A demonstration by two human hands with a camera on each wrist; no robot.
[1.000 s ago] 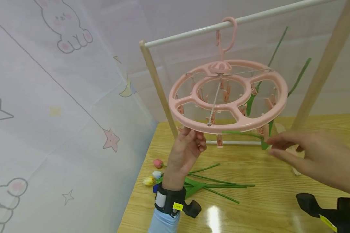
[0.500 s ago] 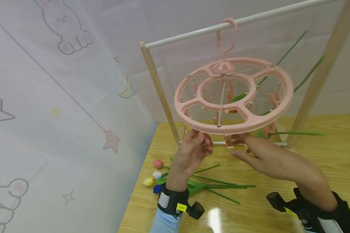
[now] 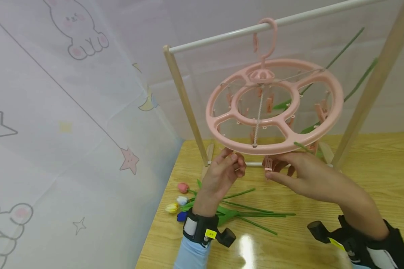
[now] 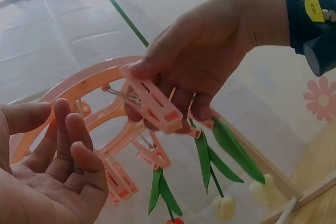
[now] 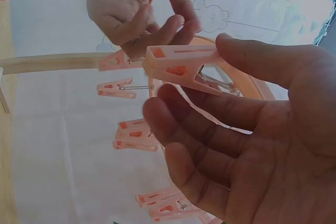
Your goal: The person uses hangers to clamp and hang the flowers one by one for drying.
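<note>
A round pink clip hanger (image 3: pixel 284 147) hangs tilted from a white bar by its hook. My right hand (image 3: pixel 299 172) pinches a pink clothespin (image 5: pixel 181 61) on its front edge, thumb on one arm and fingers behind it. My left hand (image 3: pixel 223 168) is at the front left of the rim, fingertips right at its underside, fingers loosely curled. Other clothespins (image 5: pixel 136 135) dangle from the ring. Artificial tulips hang from some, with a cream one (image 4: pixel 224 208) and a red one (image 4: pixel 176 221) showing in the left wrist view.
Several tulips lie on the wooden table (image 3: pixel 289 246), among them a pink one (image 3: pixel 183 187), a yellow one (image 3: pixel 171 207) and a blue one (image 3: pixel 181 216). A wooden post (image 3: pixel 185 101) stands left of the hanger and another post (image 3: pixel 373 82) right. A printed wall sheet (image 3: pixel 70 157) is at the left.
My right hand has moved left and inward from the tulip's clothespin to the front clothespin, which it now pinches. The hanger has turned, its front edge shifting right, and my left hand shifted slightly right.
</note>
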